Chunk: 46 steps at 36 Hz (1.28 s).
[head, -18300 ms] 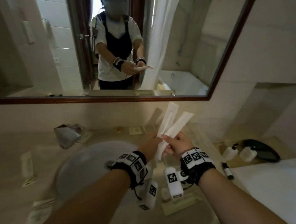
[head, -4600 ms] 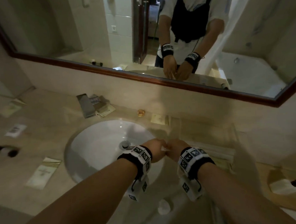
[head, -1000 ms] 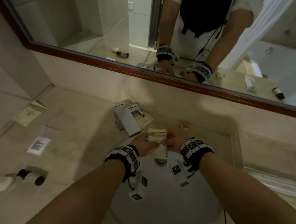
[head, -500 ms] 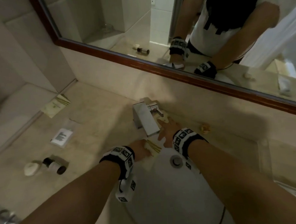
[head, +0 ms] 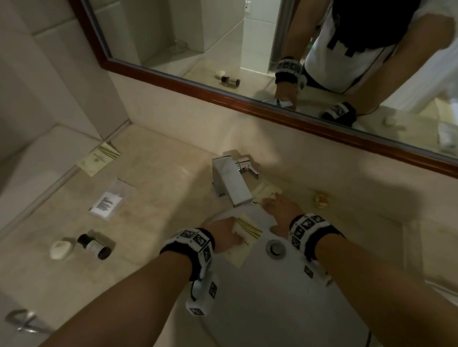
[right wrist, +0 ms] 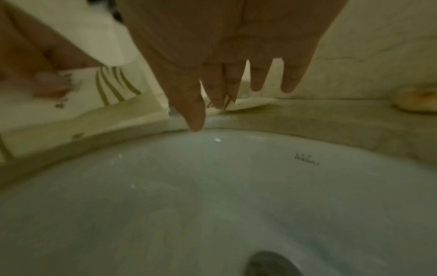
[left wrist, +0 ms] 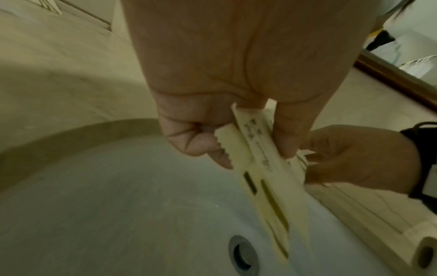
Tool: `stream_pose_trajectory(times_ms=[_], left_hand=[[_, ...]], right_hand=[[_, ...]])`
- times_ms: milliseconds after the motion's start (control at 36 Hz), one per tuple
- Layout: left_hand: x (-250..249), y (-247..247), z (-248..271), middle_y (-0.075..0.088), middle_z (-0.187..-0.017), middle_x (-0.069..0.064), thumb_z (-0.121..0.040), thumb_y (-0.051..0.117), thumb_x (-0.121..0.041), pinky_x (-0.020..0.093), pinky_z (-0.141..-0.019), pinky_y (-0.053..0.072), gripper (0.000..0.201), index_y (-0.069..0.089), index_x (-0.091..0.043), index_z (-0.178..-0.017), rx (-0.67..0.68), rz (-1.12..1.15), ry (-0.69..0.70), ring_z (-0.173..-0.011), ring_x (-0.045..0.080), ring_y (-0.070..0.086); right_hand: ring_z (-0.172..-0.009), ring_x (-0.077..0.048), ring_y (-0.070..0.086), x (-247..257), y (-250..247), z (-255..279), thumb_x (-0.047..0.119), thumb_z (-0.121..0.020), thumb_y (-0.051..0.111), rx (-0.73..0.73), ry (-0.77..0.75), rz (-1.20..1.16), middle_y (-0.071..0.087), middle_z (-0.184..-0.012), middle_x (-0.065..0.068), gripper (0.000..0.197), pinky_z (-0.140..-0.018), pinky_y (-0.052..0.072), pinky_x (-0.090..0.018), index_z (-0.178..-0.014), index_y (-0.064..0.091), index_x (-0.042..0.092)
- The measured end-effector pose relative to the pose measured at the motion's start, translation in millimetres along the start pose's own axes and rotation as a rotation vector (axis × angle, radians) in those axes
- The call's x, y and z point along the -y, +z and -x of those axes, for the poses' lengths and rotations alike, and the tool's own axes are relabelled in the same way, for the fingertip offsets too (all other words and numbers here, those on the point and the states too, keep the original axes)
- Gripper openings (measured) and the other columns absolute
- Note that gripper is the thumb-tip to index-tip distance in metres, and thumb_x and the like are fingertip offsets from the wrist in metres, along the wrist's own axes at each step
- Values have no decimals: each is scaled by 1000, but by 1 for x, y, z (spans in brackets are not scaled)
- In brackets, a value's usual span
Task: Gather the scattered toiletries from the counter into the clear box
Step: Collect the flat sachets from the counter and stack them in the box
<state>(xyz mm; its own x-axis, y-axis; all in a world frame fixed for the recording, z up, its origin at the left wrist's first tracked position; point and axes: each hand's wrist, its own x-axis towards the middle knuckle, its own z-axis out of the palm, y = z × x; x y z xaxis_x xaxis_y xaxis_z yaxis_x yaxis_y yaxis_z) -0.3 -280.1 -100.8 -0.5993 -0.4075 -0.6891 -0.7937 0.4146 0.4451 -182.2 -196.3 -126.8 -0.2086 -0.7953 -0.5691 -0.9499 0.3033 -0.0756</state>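
Bare forearms, no sleeves reaching the wrists; black band on the left wrist [head: 189,241], topped with white tiles carrying black square fiducial patterns; same black band with patterned white tiles on the right wrist [head: 311,228]; white camera block [head: 201,298] slung under the left band, more square markers on its faces, thin dark cable looping beside it; marker patches showing below the right band too; up in the mirror [head: 269,51], a white short-sleeved top [head: 331,69] with a black strapped garment [head: 368,14] over the chest; left hand [left wrist: 236,74] and right hand [right wrist: 236,56] ungloved, no rings seen.
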Motion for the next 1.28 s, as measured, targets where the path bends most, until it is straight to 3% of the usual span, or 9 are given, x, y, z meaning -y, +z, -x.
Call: stream_pose_trajectory(times_ms=[194,278,500,722,833,917,1028,1194,1278], left_hand=[[-24,16,10,44,-144,-1,-95,53,-38,34,-108,37,55,36,-23,-145,-23,147,213,-131,22,45],[-34,21,11,46,-143,1,-97,51,-34,31,-103,40,52,35,-21,-145,-68,254,244,-127,23,47],[-49,26,22,52,-116,10,-85,57,-33,40,-90,51,33,58,-12,-110,-364,446,353,-108,28,55],[-41,18,54,52,-124,4,-97,52,-17,41,-99,46,43,30,-17,-134,-340,736,500,-115,22,53],[-28,3,64,56,-121,6,-96,54,-13,37,-91,50,46,28,-19,-134,-391,840,488,-110,24,57],[-14,-11,73,58,-119,5,-94,57,-14,34,-88,52,50,27,-20,-135,-450,863,524,-106,21,59],[4,-25,84,56,-121,3,-93,59,-13,17,-74,53,62,19,-19,-141,-468,911,551,-94,9,61],[40,-52,102,58,-100,9,-93,61,-19,16,-39,46,46,34,-21,-130,-438,1347,322,-62,13,59],[62,-67,112,67,-80,6,-99,46,-34,20,-43,51,28,54,-9,-109,-318,1692,314,-58,13,65]], right_hand=[[-102,-24,63,-18,-7,53,17,-91,56,-313,193,-685,68,-107,-3,16,-88,51,-28,-98,70,18],[-73,-20,62,-21,-7,67,-3,-86,58,-364,216,-1109,65,-78,-5,25,-60,56,-20,-72,64,15],[-59,-20,48,-6,-19,97,-19,-85,50,-337,193,-1682,47,-66,-11,37,-48,52,-24,-66,43,12],[-63,-24,52,26,-48,113,-20,-84,49,-315,119,-1770,53,-70,-14,34,-49,58,-29,-75,43,12],[-69,-24,61,53,-66,112,10,-96,50,-288,133,-1799,63,-84,-14,8,-50,57,-28,-90,56,9],[-65,-18,66,74,-77,108,21,-98,47,-178,69,-1755,66,-78,-6,18,-45,55,-25,-88,60,14],[-90,-21,70,110,-88,96,17,-96,52,-152,-84,-1494,73,-100,-4,11,-88,55,-47,-100,62,22],[-92,-30,64,168,-113,77,8,-96,50,-332,-99,-1527,66,-108,-15,16,-91,51,-50,-107,63,6],[-100,-26,62,198,-121,66,9,-96,51,-468,-44,-1611,63,-109,-11,18,-81,56,-41,-109,62,3]])
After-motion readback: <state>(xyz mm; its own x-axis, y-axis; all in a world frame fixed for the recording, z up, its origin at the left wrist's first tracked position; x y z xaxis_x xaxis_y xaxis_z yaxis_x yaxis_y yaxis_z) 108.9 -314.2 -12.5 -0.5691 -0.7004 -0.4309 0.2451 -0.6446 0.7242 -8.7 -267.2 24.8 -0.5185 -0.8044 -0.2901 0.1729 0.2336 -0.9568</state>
